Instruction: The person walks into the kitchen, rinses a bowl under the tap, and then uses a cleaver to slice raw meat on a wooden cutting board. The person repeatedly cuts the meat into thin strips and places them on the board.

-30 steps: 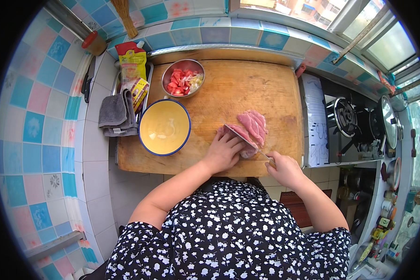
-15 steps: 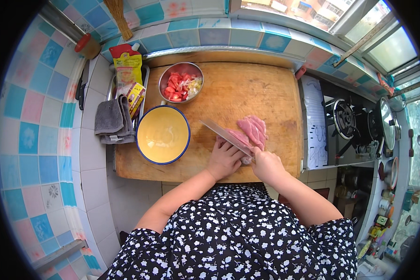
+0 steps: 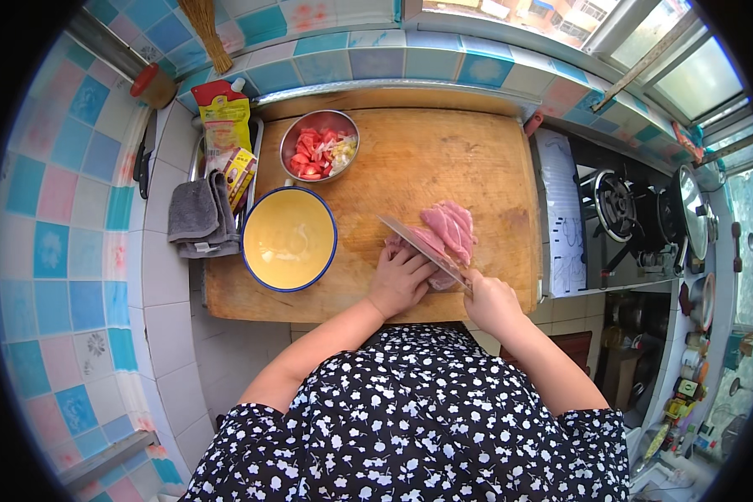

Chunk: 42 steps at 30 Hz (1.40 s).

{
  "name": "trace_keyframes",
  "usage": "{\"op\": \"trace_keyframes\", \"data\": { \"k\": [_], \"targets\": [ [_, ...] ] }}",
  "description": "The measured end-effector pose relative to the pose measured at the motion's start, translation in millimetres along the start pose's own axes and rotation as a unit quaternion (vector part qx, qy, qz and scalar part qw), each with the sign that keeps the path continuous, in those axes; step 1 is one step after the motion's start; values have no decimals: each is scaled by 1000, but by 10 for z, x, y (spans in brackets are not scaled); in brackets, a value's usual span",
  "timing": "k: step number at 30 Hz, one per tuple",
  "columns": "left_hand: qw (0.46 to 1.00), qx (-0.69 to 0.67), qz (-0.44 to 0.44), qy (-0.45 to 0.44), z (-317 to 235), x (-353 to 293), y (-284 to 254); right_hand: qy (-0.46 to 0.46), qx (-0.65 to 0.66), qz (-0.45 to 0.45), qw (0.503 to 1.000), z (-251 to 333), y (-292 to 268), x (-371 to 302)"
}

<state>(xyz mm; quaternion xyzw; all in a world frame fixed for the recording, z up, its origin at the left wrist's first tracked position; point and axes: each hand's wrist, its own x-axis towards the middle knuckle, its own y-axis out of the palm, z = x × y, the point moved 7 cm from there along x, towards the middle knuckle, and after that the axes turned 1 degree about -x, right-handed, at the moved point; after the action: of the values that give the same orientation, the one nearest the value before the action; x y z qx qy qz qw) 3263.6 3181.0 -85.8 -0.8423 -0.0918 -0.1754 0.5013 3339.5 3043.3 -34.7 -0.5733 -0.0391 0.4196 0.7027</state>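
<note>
As the right hand [image 3: 492, 303], angled inward, grips the knife [image 3: 426, 249], the left hand [image 3: 399, 283] lies with fingers outstretched, seemingly pressing the meat [image 3: 449, 226]. The meat lies right of the yellow bowl [image 3: 289, 239].

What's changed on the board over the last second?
The right hand pushed the knife left across the meat, then drew it partway back right. Nothing was taken hold of or let go. The left hand still rests on the meat; the yellow bowl and metal bowl stayed put.
</note>
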Motion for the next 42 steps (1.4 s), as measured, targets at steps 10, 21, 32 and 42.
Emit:
{"op": "trace_keyframes", "data": {
  "k": [10, 21, 32, 42],
  "targets": [
    [999, 49, -14, -3, -10, 1, -6, -13, -21, 9, 1000, 13, -15, 33],
    [999, 35, 27, -25, 52, -14, 86, -53, 1, -48, 997, 303, 115, 568],
    [1000, 21, -15, 10, -37, 4, 4, -1, 8, -25, 1000, -98, 103, 195],
    [997, 18, -5, 76, -131, -33, 63, 27, 37, -3, 999, -185, 150, 28]
  ]
}}
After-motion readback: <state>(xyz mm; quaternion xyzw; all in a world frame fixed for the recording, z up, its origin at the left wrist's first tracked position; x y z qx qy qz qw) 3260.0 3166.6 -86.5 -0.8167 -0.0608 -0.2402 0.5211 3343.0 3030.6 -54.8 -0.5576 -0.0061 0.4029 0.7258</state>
